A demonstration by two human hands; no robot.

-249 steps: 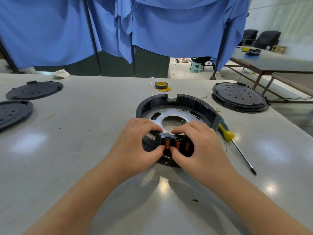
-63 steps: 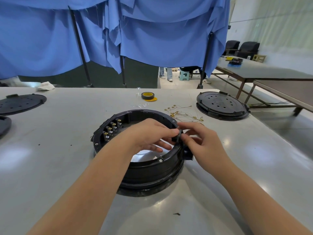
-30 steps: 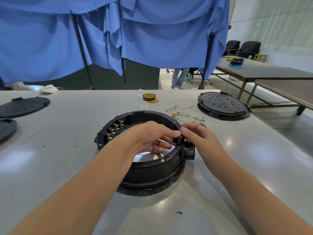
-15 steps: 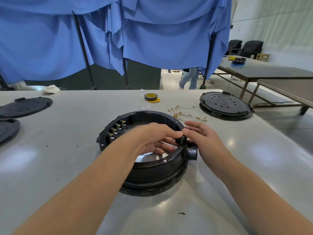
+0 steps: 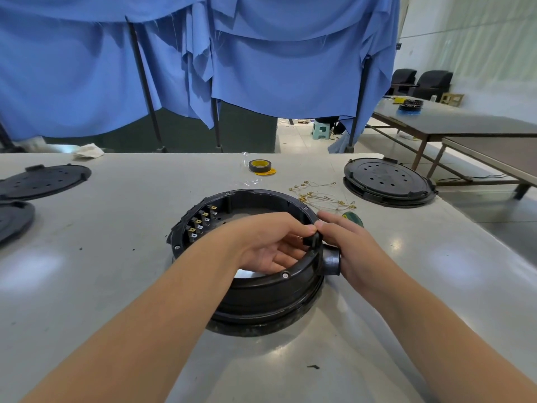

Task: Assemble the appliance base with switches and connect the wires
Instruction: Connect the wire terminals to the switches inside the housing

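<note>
A round black appliance base (image 5: 255, 295) stands open side up at the middle of the grey table (image 5: 110, 228). A row of switches with brass terminals (image 5: 200, 222) sits inside its left wall. My left hand (image 5: 270, 242) reaches into the ring, and its fingertips pinch a small black part (image 5: 312, 239) at the right rim. My right hand (image 5: 348, 245) grips the same part from outside, beside a round black knob (image 5: 331, 261) on the outer wall. Loose wires with brass lugs (image 5: 319, 193) lie behind the base.
A roll of black tape (image 5: 260, 165) rests near the far edge. A black round cover (image 5: 388, 181) lies at the right, two more covers (image 5: 43, 181) at the left. A green screwdriver handle (image 5: 353, 218) peeks from behind my right hand. Blue cloth hangs behind.
The base was turned since the earliest frame, so the switches now face left. Over the last second both hands stay pinched on the small part at the right rim.
</note>
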